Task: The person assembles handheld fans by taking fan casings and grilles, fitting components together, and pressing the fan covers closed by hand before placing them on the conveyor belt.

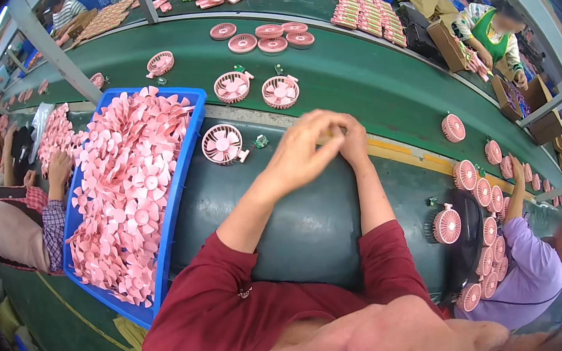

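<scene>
My left hand [305, 146] and my right hand [353, 137] meet over the far edge of the dark work surface [287, 227]. Their fingers curl in against each other, and whatever is between them is hidden. Left of my hands lies a round pink fan housing [222, 144] with blades inside and a short stub at its side. Beside it is a small green circuit board [261, 141]. A blue bin [176, 248] heaped with pink fan blades [132, 194] stands left of my left arm.
A green conveyor belt [369, 91] runs across beyond my hands, carrying pink fan housings [280, 92] and round grilles [272, 45]. More pink fan parts [487, 255] are piled at right, near a person in purple [528, 271]. Another person [10, 223] works left of the bin.
</scene>
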Demonstrator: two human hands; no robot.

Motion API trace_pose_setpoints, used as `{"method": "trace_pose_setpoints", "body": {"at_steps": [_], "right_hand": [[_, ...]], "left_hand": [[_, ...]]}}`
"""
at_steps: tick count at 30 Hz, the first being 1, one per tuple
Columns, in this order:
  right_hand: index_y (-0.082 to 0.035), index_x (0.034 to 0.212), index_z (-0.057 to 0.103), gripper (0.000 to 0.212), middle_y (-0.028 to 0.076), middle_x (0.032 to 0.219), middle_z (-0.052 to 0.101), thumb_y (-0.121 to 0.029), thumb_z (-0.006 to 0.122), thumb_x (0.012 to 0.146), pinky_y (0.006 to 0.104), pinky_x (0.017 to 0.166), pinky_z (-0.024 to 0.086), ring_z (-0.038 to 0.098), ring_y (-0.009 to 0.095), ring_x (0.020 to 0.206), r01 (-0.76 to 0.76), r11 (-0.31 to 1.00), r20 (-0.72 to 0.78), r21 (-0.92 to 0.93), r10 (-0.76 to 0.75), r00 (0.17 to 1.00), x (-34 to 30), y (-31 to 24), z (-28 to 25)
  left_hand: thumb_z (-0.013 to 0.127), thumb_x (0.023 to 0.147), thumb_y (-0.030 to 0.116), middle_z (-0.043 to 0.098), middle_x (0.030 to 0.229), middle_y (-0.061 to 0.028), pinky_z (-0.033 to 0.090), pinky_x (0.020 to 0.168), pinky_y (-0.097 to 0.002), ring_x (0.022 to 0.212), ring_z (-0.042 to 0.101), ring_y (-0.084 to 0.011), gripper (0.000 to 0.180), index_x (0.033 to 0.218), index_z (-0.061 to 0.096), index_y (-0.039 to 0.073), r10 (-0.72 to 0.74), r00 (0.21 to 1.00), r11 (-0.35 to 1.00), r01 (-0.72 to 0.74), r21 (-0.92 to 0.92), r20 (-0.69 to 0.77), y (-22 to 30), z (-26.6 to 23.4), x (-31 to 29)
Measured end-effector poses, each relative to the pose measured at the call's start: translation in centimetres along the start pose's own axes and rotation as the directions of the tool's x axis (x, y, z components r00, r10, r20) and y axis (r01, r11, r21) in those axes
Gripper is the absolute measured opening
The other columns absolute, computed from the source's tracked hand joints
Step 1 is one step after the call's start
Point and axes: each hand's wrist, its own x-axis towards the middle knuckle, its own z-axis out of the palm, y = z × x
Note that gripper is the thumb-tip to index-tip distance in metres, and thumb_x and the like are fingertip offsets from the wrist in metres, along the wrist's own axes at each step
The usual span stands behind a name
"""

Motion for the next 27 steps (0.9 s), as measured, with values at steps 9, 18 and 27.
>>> {"method": "trace_pose_setpoints", "body": {"at_steps": [9,18,27], "right_hand": [[-0.002,0.097,0.068,0.014,0.013,0.091,0.069,-0.007,0.065,0.085,0.0366,0.077,0.053,0.067,0.027,0.084,-0.001,0.995,-0.015,0.097,0.002,1.000,0.3,-0.7,0.7],[-0.004,0.097,0.069,0.014,0.013,0.093,0.069,-0.010,0.064,0.085,0.0372,0.078,0.053,0.067,0.028,0.087,-0.012,0.999,0.006,0.040,0.012,1.000,0.3,0.4,0.3],[-0.001,0.096,0.068,0.012,0.015,0.092,0.068,-0.006,0.065,0.085,0.0376,0.077,0.052,0.066,0.029,0.085,0.006,0.997,0.024,0.078,-0.008,1.000,0.0,-1.1,0.8]], "left_hand": [[0.065,0.083,0.014,0.060,0.122,-0.0197,0.044,0.099,-0.0460,0.117,0.053,-0.0383,0.041,0.122,0.061,0.003,-0.127,0.945,0.549,0.321,0.771,-0.303,-17.5,-4.1,6.7],[0.068,0.083,0.051,0.065,0.107,-0.0195,0.049,0.088,-0.0476,0.104,0.061,-0.0363,0.049,0.105,0.068,0.007,-0.225,0.915,0.506,0.404,0.762,-0.335,-18.8,-3.5,5.7],[0.061,0.077,0.008,0.063,0.093,-0.0191,0.050,0.084,-0.0467,0.093,0.063,-0.0382,0.012,0.086,0.067,0.003,-0.138,0.943,0.646,0.317,0.694,-0.302,-19.1,-4.7,5.4]]}}
